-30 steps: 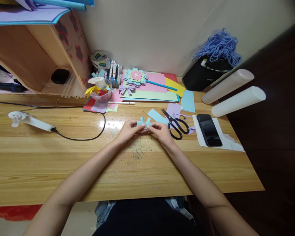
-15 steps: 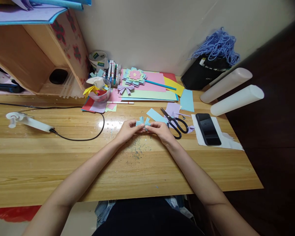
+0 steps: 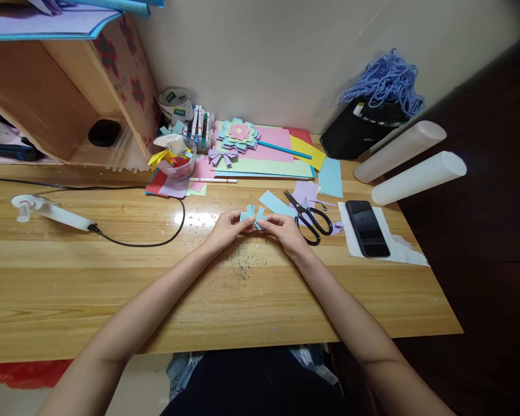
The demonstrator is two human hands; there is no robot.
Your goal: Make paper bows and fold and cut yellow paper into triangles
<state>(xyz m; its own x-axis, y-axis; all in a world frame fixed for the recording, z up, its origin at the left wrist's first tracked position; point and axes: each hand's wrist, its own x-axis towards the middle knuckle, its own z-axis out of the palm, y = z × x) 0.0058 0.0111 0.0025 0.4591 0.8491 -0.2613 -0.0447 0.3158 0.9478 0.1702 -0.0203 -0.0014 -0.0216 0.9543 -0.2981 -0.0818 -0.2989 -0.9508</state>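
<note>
Both hands pinch a small light-blue folded paper piece with strips that stick up and fan outward. My left hand is closed on its left side, thumb on top. My right hand grips the right side the same way, its thumb close to the other thumb. The fingers hide the lower part of the paper. Black-handled scissors lie just right of my right hand, over a purple paper sheet. A light-blue paper strip sits behind that hand.
A glue gun with a black cord lies at left. Behind are a plastic cup of scraps, markers, a layered paper flower and a purple paper bow. At right are a phone and two white rolls.
The paper's upright strips have shifted slightly between my fingers, with a wider gap between its two halves. Both hands stay in nearly the same place. The view has moved very slightly.
</note>
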